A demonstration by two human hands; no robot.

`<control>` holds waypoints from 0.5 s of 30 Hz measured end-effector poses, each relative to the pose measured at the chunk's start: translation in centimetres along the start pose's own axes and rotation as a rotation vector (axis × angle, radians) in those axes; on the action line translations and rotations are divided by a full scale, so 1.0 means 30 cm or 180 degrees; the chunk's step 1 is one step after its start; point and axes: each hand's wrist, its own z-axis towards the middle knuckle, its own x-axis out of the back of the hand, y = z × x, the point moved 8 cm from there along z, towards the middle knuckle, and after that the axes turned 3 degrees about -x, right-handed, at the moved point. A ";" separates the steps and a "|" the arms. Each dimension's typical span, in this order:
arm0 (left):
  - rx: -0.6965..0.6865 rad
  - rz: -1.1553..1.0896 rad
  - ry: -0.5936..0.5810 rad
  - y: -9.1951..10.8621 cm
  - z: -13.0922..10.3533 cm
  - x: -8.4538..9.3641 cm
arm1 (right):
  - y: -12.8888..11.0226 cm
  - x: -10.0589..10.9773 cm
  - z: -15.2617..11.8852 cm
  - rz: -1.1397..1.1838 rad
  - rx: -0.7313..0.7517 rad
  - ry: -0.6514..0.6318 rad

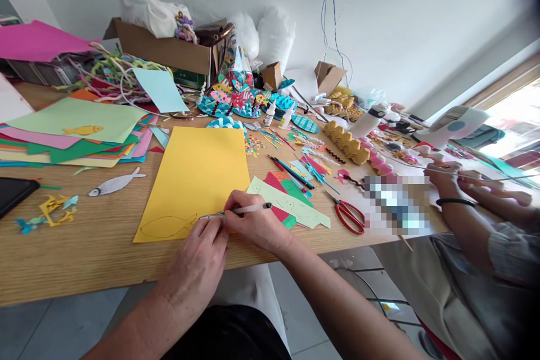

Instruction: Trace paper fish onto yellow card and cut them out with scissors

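My right hand (255, 222) grips a white pen (251, 209), its tip low against a sheet of yellow paper (206, 169). Beside it, the curled fingers of my left hand (205, 253) press down a small greyish cutout (207, 216), mostly covered by both hands; it looks like part of a paper fish. A fish outline (169, 226) is drawn near the sheet's lower left corner. Farther left lies a grey-white paper fish (117, 181). Pale green paper (291, 202) with drawn outlines lies just right of my right hand.
Coloured paper (76, 124) is stacked at the left, near yellow scraps (57, 211) and a black tablet-like object (14, 194). Red-handled scissors (351, 216) and several pens (293, 171) lie right. Glue bottles (269, 115) stand behind. A co-worker's hands (445, 174) are at far right.
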 end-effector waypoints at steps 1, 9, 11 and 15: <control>-0.0006 -0.0002 -0.0007 0.000 0.001 0.000 | 0.002 0.000 0.001 0.0012 -0.0001 0.0004; 0.0002 0.0087 0.0028 0.001 0.004 0.008 | 0.035 0.013 0.003 0.0367 -0.0018 0.0280; 0.0004 0.0093 0.0006 0.000 0.003 0.007 | 0.040 0.012 0.003 0.0328 -0.0069 0.0306; 0.0018 0.0097 -0.0005 -0.002 0.003 0.007 | 0.041 0.007 0.005 0.0356 -0.0138 0.0291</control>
